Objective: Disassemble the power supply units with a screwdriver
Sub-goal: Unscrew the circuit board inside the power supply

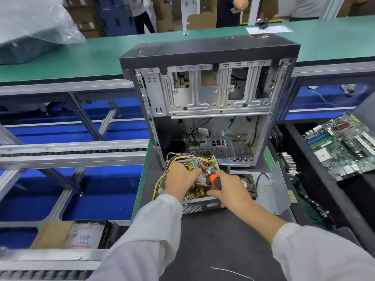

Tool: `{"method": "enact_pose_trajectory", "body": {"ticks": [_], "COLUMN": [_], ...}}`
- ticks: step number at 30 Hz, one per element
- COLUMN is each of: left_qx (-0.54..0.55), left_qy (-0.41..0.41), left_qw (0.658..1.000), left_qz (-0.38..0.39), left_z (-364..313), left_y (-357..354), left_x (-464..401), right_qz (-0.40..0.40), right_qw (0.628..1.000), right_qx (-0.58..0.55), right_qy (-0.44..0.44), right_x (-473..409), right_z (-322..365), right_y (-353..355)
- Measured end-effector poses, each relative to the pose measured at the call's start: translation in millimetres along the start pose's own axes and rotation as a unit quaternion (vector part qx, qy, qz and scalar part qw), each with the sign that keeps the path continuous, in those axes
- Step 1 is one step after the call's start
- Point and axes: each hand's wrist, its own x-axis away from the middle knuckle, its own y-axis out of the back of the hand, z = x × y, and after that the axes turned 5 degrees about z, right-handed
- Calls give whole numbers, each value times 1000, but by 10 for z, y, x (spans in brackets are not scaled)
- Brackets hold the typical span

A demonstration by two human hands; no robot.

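An opened power supply unit [199, 205] lies on the dark mat in front of me, its circuit board and yellow and purple wires [178, 158] exposed. My left hand [179, 179] presses down on the board's components, fingers spread over them. My right hand [229, 189] grips an orange-and-black screwdriver [215, 181], whose tip is hidden among the parts, and its lower fingers rest on the unit's grey metal wall. The unit's removed metal cover [274, 191] with a fan [248, 184] lies just to the right.
An empty desktop computer case [207, 98] stands upright right behind the unit. A green motherboard [343, 147] lies at the right. A cardboard box [71, 234] with bagged parts sits at lower left. Conveyor rails and blue bins fill the left. People stand beyond the green bench.
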Motion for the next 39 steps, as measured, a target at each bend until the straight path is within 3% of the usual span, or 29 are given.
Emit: {"method": "enact_pose_trajectory", "body": {"ticks": [3, 5, 9, 13, 15, 17, 22, 25, 31, 33, 36, 39], "left_qx": [8, 9, 13, 39, 55, 68, 117, 111, 101, 105, 111, 112], "left_qy": [6, 10, 19, 19, 17, 17, 26, 27, 24, 27, 36, 40], "left_qw": [1000, 1000, 1000, 999, 998, 997, 993, 993, 994, 994, 992, 991], "left_qz": [-1, -4, 3, 16, 25, 30, 20, 22, 33, 32, 47, 63], "left_z": [15, 20, 4, -3, -5, -15, -35, -34, -47, -34, -14, -5], "left_y": [1, -3, -8, -6, 32, 81, 143, 116, 72, 76, 83, 74], "left_x": [-2, -4, 13, 20, 21, 23, 78, 108, 108, 95, 74, 41], "right_qz": [85, 82, 13, -13, -20, -17, -18, -25, -13, -5, 29, 25], "right_qw": [979, 984, 998, 997, 999, 987, 901, 865, 834, 853, 936, 946], "right_qx": [-179, -149, 55, 75, -2, -152, -423, -489, -537, -509, -341, -315], "right_qy": [-54, -57, -30, -29, -28, -43, -96, -110, -127, -113, -78, -73], "right_x": [-19, -33, -15, 6, -10, -51, -66, -28, 43, 60, 99, 104], "right_z": [-18, -10, 67, 73, 47, 9, -12, -34, -61, -59, -87, -146], "right_y": [142, 140, 81, 24, 21, 57, 26, -31, -116, -122, -89, -118]}}
